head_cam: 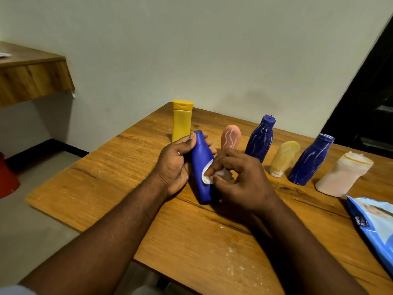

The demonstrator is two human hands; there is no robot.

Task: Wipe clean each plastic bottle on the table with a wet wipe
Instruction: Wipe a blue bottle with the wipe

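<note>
Two grips, left hand (pixel 173 165) round blue bottle (pixel 201 154), right hand (pixel 242 177) pinching wipe (pixel 206 180), pack (pixel 380 226) unreadable.

- I get a single view, from a wide-angle camera worn on the person's head.
- It faces forward and down onto the wooden table (pixel 191 241), and the wall (pixel 191 50) behind it fills the upper half.
- It sits close. Both forearms enter from the bottom edge, and the left hand (pixel 174 165) and right hand (pixel 240 177) meet near the centre.
</note>
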